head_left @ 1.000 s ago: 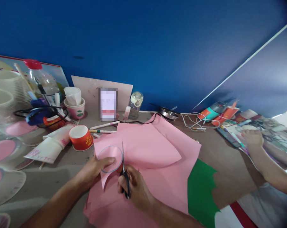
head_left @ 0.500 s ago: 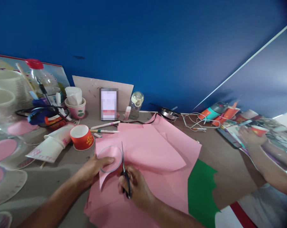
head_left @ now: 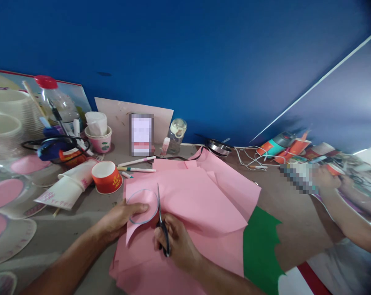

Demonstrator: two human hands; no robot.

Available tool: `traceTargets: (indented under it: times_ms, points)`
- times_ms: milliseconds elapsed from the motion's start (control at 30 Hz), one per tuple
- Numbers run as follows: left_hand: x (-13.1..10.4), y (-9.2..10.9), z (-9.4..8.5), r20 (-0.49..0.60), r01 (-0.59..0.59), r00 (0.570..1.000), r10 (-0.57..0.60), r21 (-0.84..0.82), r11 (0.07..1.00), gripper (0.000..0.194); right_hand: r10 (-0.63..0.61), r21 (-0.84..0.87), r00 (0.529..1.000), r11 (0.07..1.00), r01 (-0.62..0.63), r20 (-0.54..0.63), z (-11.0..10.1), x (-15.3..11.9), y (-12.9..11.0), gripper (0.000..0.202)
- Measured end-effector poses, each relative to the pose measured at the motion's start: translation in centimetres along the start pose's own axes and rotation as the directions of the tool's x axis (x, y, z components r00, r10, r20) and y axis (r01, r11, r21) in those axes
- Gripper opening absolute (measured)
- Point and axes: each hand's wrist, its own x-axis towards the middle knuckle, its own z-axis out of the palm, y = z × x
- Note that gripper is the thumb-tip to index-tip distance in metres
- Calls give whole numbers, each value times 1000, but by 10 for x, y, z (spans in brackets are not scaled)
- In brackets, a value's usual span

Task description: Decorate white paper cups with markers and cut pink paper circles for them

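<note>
My left hand [head_left: 119, 217] pinches a pink sheet [head_left: 188, 188] at the left, its thumb lying inside a circle drawn in a bluish outline. Black-handled scissors [head_left: 163, 233] are in my right hand [head_left: 177, 241], their blades pointing away from me at the circle's right edge. A curled strip of the sheet hangs below the circle. Under it lie more pink sheets [head_left: 216, 254].
An orange paper cup [head_left: 105, 178], white cups [head_left: 67, 186] and pens [head_left: 136, 169] lie to the left. A phone [head_left: 141, 135] and a glass bottle [head_left: 176, 137] stand behind. Green paper [head_left: 260, 250] lies right, near another person's arm [head_left: 348, 217].
The loose right part of the pink sheet has shifted slightly right and toward me. My hands and the scissors have barely moved. At the far right, the other person's hands have moved slightly left.
</note>
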Motion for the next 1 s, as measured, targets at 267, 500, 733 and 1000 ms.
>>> traceTargets:
  times_ms: [267, 500, 733, 1000]
  points:
    - [3, -2, -5, 29, -3, 1000, 3, 1, 1000, 25, 4, -24, 1000, 1000, -4, -2, 0, 0, -1, 60]
    - [5, -4, -8, 18, 6, 1000, -7, 37, 999, 21, 14, -48, 1000, 999, -14, 9, -1, 0, -5, 63]
    - [1, 0, -5, 19, 12, 1000, -13, 52, 999, 20, -21, -63, 999, 998, 23, 32, -2, -1, -8, 61]
    - [3, -2, -8, 53, 9, 998, -14, 84, 996, 20, -36, -78, 999, 996, 39, 40, -3, -2, -7, 63]
